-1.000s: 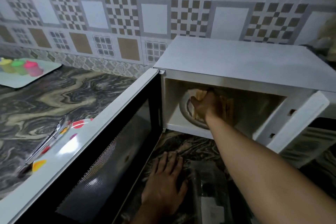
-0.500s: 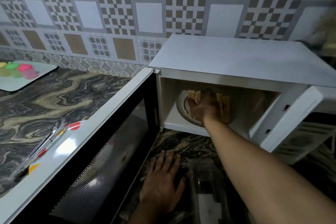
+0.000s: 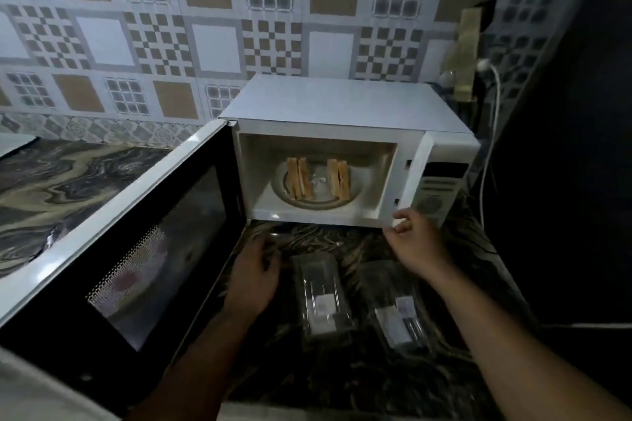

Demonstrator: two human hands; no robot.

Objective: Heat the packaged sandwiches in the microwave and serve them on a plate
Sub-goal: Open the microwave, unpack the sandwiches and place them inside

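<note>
Standing upright, two sandwiches [image 3: 300, 178] sit on the microwave [image 3: 342, 106] turntable. I see my right grip [image 3: 415, 243] relaxed, holding nothing; my left grip [image 3: 254, 273] lies flat on the worktop [image 3: 68, 174].

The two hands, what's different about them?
The left hand lies low on the dark counter beside a clear empty package; the right hand is raised at the microwave's front corner. The left hand's fingers look flat, the right hand's loosely curled. Neither holds anything; both are outside the microwave.
</note>
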